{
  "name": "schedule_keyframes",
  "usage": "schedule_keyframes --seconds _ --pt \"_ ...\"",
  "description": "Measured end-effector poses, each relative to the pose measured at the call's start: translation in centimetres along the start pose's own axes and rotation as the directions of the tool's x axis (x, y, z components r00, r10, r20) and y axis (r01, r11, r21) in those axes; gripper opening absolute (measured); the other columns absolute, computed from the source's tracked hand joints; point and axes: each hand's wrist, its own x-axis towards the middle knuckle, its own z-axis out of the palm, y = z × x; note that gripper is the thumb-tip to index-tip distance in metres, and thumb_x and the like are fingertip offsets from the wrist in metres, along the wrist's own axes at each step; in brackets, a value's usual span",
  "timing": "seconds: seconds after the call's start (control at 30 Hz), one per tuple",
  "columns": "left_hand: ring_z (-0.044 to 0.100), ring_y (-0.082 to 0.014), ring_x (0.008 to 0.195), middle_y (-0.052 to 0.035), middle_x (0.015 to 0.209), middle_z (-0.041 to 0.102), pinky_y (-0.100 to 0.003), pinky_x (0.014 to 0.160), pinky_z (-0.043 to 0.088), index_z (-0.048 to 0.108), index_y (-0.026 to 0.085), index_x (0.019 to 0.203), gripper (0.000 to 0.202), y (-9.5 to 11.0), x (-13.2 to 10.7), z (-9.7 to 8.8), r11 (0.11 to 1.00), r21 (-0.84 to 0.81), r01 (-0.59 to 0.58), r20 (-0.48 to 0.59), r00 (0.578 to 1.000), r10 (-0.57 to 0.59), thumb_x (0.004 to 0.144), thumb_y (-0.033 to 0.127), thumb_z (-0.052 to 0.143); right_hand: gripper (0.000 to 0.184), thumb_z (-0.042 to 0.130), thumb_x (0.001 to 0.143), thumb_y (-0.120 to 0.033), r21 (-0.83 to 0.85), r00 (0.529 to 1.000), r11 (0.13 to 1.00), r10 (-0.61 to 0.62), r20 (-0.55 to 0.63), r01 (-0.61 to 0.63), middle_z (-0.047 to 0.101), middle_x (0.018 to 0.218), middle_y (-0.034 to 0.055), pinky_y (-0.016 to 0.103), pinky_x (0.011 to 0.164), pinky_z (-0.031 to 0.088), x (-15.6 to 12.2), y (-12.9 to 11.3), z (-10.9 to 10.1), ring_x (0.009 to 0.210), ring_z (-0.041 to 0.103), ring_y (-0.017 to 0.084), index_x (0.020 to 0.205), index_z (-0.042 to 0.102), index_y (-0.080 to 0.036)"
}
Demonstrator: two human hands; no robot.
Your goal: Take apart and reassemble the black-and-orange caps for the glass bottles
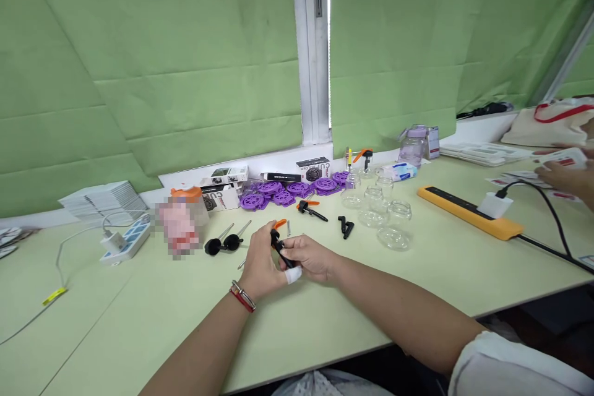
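Between my hands is a small black pump head with an orange lever (280,223). My left hand (260,265) is closed round it from the left, with a white wrap on the thumb tip. From the right, the fingers of my right hand (312,256) pinch the black part. Partly hidden behind my left hand is a thin metal rod. Beyond my hands lies a similar black and orange piece (312,209). Two short black parts (346,226) rest to its right. Left of my hands are two round black pieces with metal stems (224,244).
Several clear glass jars (394,237) stand to the right, with a yellow power strip (468,213) farther right. Purple discs (283,197) and small boxes line the wall. A white power strip (127,242) lies left. Another person's hands (561,173) handle papers at far right.
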Motion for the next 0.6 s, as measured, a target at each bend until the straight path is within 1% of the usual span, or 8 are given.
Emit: schedule_keyframes --seconds 0.1,0.2,0.37,0.5,0.57,0.6 --pt "0.045 -0.0342 0.116 -0.0173 0.128 0.045 -0.05 0.096 0.038 0.027 0.013 0.138 0.102 -0.2 0.0 -0.1 1.0 0.003 -0.025 0.038 0.999 0.025 0.053 0.046 0.073 0.032 0.078 0.061 -0.035 0.012 1.0 1.0 0.015 0.0 -0.015 0.06 0.059 0.0006 0.025 0.057 0.036 0.1 0.3 -0.1 0.055 0.053 0.011 0.073 0.06 -0.012" --pt "0.047 -0.0339 0.113 -0.0164 0.126 0.047 -0.049 0.094 0.039 0.025 0.014 0.14 0.109 -0.4 0.1 -0.1 1.0 0.002 -0.021 0.08 0.997 0.021 0.049 0.049 0.076 0.032 0.078 0.061 -0.035 0.011 1.0 1.0 0.028 0.003 -0.028 0.06 0.059 0.0002 0.025 0.056 0.036 0.2 0.4 -0.3 0.054 0.052 0.01 0.074 0.06 -0.012" --pt "0.051 -0.0314 0.106 -0.0143 0.119 0.052 -0.045 0.09 0.042 0.029 0.016 0.138 0.103 -0.3 0.1 -0.2 1.0 0.016 0.005 0.081 0.997 -0.007 0.053 0.05 0.074 0.032 0.08 0.059 -0.034 0.029 0.999 0.999 0.042 -0.013 -0.041 0.061 0.059 0.0006 0.024 0.058 0.037 0.3 0.6 -0.4 0.056 0.054 0.01 0.07 0.059 -0.012" --pt "0.054 -0.0298 0.101 -0.0127 0.114 0.055 -0.042 0.085 0.044 0.03 0.017 0.138 0.099 0.0 0.0 -0.3 0.998 0.023 0.06 0.101 0.993 -0.062 0.054 0.049 0.073 0.035 0.081 0.057 -0.035 0.051 0.996 0.995 0.086 -0.009 -0.086 0.062 0.061 0.0014 0.024 0.059 0.04 0.2 0.4 -0.3 0.058 0.057 0.011 0.071 0.061 -0.011" --pt "0.055 -0.029 0.098 -0.0113 0.113 0.056 -0.041 0.082 0.044 0.029 0.02 0.139 0.1 0.2 0.0 -0.4 0.995 0.008 0.095 0.125 0.988 -0.095 0.054 0.048 0.074 0.036 0.081 0.057 -0.038 0.015 0.993 0.992 0.121 0.009 -0.121 0.063 0.062 0.0019 0.024 0.058 0.041 0.2 -0.2 -0.6 0.057 0.057 0.011 0.071 0.062 -0.011" --pt "0.056 -0.0287 0.098 -0.0107 0.111 0.057 -0.041 0.081 0.045 0.028 0.021 0.139 0.1 0.2 0.0 -0.5 0.994 -0.005 0.112 0.14 0.984 -0.11 0.054 0.048 0.074 0.036 0.08 0.059 -0.04 -0.039 0.99 0.99 0.139 0.023 -0.138 0.063 0.062 0.0023 0.023 0.056 0.041 0.2 -0.6 -1.0 0.056 0.056 0.01 0.071 0.062 -0.01"
